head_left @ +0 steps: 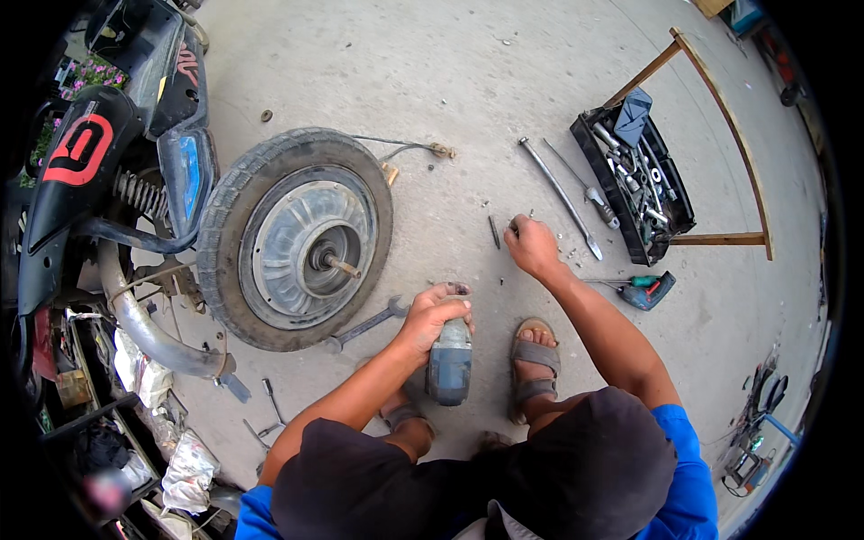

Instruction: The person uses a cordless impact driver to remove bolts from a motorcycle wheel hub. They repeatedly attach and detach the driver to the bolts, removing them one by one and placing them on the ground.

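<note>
1. Clearly, the left hand's (pixel 435 319) grip is clamped around the upper end of a blue-grey power tool (pixel 450 371), seen between the two sandals (pixel 536 367). Take that tool as the clock's centre.
2. At one o'clock is the right hand (pixel 533 245). Its fingers are curled, but I cannot tell whether this grip is together or pinching anything.
3. Just beside the right hand, toward its nine-to-ten, a dark slim rod (pixel 494 231) lies on the concrete floor (pixel 450 193).
4. At ten o'clock stands a wheel (pixel 270 238) with a metal hub; a wrench (pixel 364 329) lies by its five o'clock edge.
5. Between one and two sits an open black toolbox (pixel 605 198), full of tools, a phone (pixel 634 117) on top.
</note>
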The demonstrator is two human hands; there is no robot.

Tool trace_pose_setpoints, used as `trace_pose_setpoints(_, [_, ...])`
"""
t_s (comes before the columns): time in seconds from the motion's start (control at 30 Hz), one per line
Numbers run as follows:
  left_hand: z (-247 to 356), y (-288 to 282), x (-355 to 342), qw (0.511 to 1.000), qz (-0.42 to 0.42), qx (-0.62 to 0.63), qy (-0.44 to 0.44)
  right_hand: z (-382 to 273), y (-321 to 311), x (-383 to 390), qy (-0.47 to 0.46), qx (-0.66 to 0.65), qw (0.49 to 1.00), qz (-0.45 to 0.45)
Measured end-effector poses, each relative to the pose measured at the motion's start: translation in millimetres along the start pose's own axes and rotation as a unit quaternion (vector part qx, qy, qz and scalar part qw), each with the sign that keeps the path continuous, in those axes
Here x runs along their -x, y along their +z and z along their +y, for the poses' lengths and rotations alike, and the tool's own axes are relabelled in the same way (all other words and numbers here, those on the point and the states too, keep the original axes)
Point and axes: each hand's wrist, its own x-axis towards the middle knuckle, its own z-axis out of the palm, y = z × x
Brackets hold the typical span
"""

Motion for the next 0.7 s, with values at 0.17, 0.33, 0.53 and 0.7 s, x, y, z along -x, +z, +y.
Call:
trace_pose_setpoints(0.17, [1,-1,-1,1.0,-0.005,0.002,-0.006,-26,5,-25,-0.006,0.095,0.993,-0.064])
trace_pose_setpoints(0.33, [1,3,2,1.0,0.005,0.009,-0.01,-12,26,-38,-0.005,0.09,0.995,-0.051])
trace_pose_setpoints(0.53, [-3,-4,-1,1.0,-0.007,0.014,-0.001,-32,19,-38,0.011,-0.128,0.986,-0.108])
trace_pose_setpoints(0.7, [-3,-3,0,1.0,-0.006,0.008,-0.007,-106,3,-21,-0.029,-0.42,0.897,-0.134])
